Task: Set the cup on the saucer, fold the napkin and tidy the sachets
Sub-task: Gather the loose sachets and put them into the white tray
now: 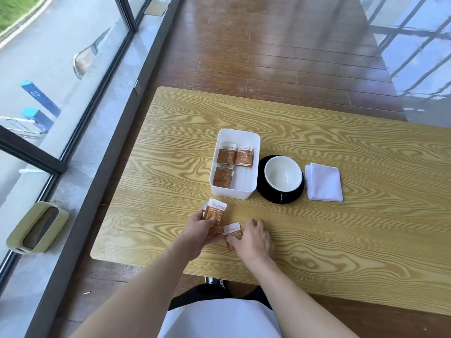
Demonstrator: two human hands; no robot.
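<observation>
A black cup with a white inside (283, 175) stands on a black saucer (268, 195) in the middle of the wooden table (341, 228). To its right lies a folded white napkin (324, 182). Left of the cup a white tray (239, 193) holds several brown sachets (234, 156). Near the front edge my left hand (197, 228) grips a small stack of brown sachets (216, 212). My right hand (256, 236) pinches one more sachet (232, 234) lying on the table beside that stack.
A glass wall with a dark frame (117, 132) runs along the left of the table. A pale green bin (36, 228) stands on the floor by the glass. Wooden floor (280, 45) lies beyond the table's far edge.
</observation>
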